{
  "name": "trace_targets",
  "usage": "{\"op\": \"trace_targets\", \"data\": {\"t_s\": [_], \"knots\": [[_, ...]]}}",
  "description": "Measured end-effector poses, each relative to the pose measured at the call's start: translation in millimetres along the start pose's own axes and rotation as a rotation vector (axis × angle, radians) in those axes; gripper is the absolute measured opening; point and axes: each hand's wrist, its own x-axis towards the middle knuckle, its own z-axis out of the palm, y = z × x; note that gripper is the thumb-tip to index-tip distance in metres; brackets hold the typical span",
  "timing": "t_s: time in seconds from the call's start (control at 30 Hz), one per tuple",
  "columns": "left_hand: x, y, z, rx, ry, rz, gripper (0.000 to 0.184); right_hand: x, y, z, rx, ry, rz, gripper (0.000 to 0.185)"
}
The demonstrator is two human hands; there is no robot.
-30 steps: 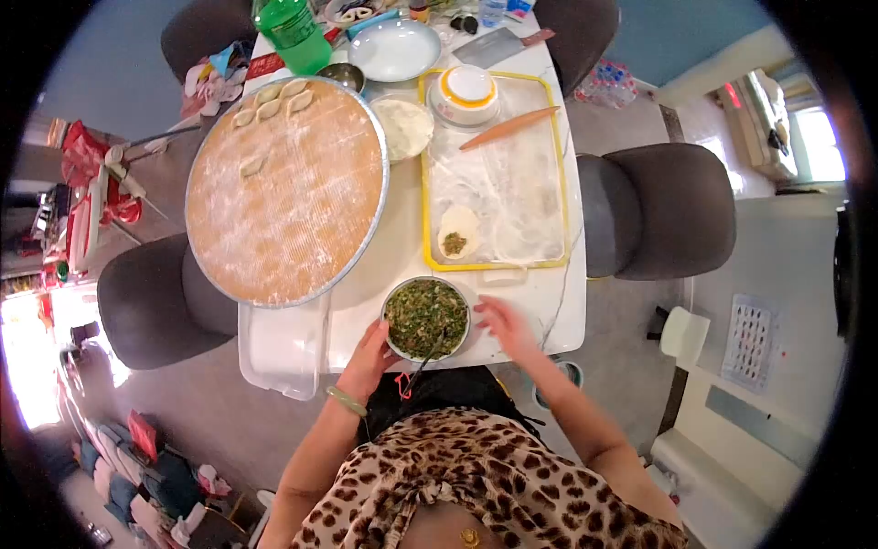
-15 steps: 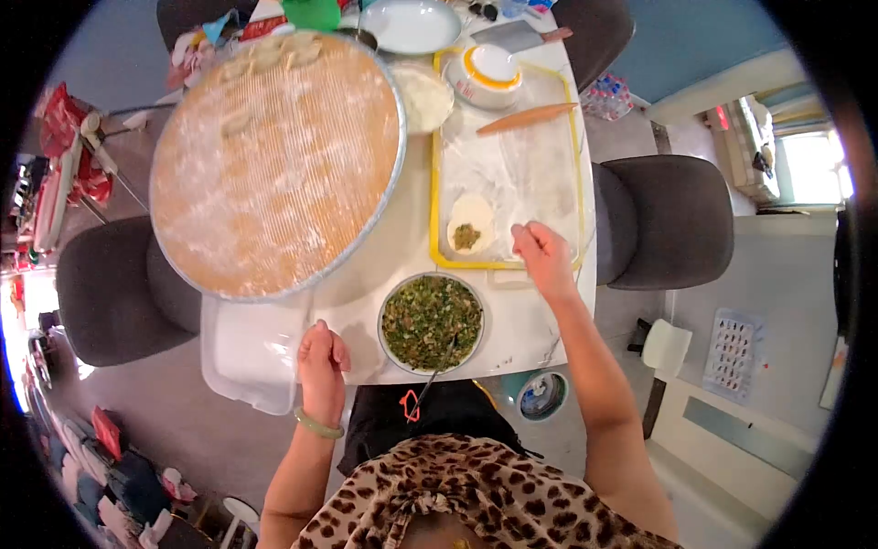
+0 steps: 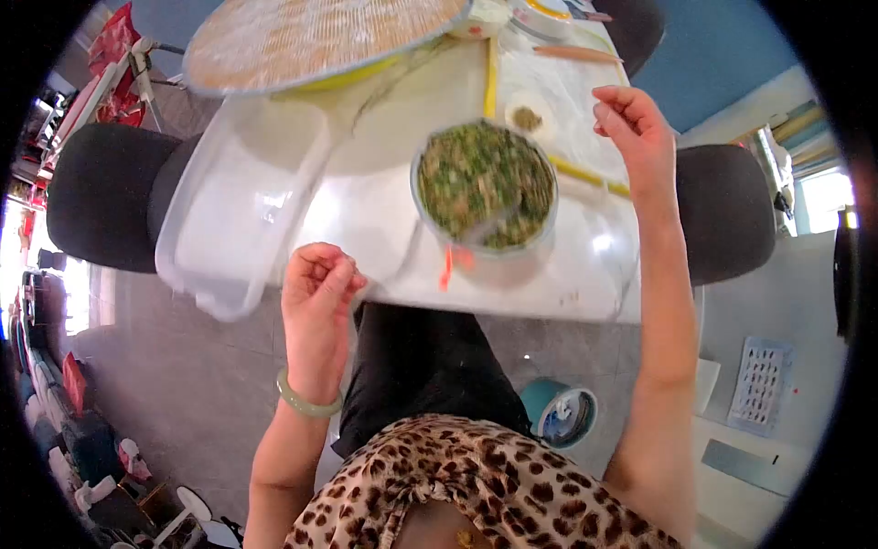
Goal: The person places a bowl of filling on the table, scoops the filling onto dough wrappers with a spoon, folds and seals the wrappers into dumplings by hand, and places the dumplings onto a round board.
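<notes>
My left hand (image 3: 320, 295) hangs in the air near the table's front edge, its fingers curled and thumb against them, with nothing visible in it. My right hand (image 3: 636, 133) hovers over the right end of a yellow-rimmed tray (image 3: 590, 174), fingers bent in and no object showing. On the floured tray lies a round dough wrapper (image 3: 541, 102) topped with a small heap of filling (image 3: 527, 119). Between my hands stands a bowl of chopped green filling (image 3: 480, 174). A blurred spoon (image 3: 494, 224) rests in the bowl.
A floured round woven tray (image 3: 320, 41) stands at the back left. In front of it sits a clear plastic box (image 3: 238, 206) overhanging the table edge. A rolling pin (image 3: 576, 53) lies at the back right. Dark chairs (image 3: 101, 197) flank the table; a teal bin (image 3: 560, 414) is on the floor.
The view has tilted, so the table and its things appear higher. My right hand has drawn away from the wrapper, towards the right. The filling still sits on the unfolded wrapper.
</notes>
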Motion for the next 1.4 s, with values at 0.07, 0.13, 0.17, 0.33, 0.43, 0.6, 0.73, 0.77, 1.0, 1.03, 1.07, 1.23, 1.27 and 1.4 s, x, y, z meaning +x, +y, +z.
{"op": "trace_targets", "data": {"t_s": [0.07, 0.13, 0.17, 0.33, 0.43, 0.6, 0.73, 0.77, 1.0, 1.03, 1.07, 1.23, 1.27, 1.4], "knots": [[-36.0, -4.4, -9.8, -0.054, 0.016, -0.057, 0.006, -41.0, -29.5, -2.0, 0.011, 0.157, 0.008, 0.009], [-61.4, -10.7, -16.8, -0.135, -0.011, -0.163, 0.003, -84.2, -30.2, -8.1, 0.112, 0.167, -0.021, 0.004], [-69.8, -22.5, -20.1, -0.162, -0.048, -0.212, 0.003, -108.2, -27.7, -3.7, 0.262, 0.115, -0.079, 0.003], [-112.9, -19.9, 0.8, -0.148, -0.177, -0.438, 0.022, -218.6, -63.1, 84.3, 0.134, -0.248, -0.138, 0.013], [-107.8, -52.4, -10.9, -0.316, -0.457, -0.497, 0.052, -217.7, -63.1, 127.8, -0.080, -0.258, -0.420, 0.023], [-105.7, -31.9, 10.6, -0.098, -0.525, -0.576, 0.061, -208.1, -35.7, 128.4, -0.130, -0.203, -0.515, 0.024], [-90.2, -7.1, 15.4, -0.068, -0.742, -0.488, 0.062, -190.8, -40.6, 81.5, -0.153, -0.171, -0.491, 0.022], [-80.9, -5.0, 13.2, -0.075, -0.751, -0.491, 0.062, -180.9, -35.4, 64.0, -0.150, -0.134, -0.456, 0.020], [-29.2, -17.2, -5.7, -0.239, -0.596, -0.364, 0.049, -2.8, 23.5, -11.6, -0.271, -0.012, -0.096, 0.016], [-25.9, -19.1, -7.6, -0.241, -0.597, -0.378, 0.048, 17.7, 34.4, -7.9, -0.292, -0.073, -0.123, 0.016], [-23.5, -21.0, -9.2, -0.243, -0.594, -0.392, 0.046, 35.1, 45.0, -2.6, -0.291, -0.081, -0.121, 0.016], [-17.9, -24.1, -14.1, -0.230, -0.519, -0.421, 0.041, 78.5, 67.7, 23.5, -0.377, -0.438, -0.009, 0.020], [-17.5, -24.6, -15.5, -0.237, -0.510, -0.423, 0.039, 82.4, 69.2, 26.9, -0.371, -0.445, -0.005, 0.020], [-17.1, -25.6, -17.1, -0.227, -0.456, -0.466, 0.037, 89.8, 70.5, 34.7, -0.482, -0.514, 0.058, 0.020]]}}
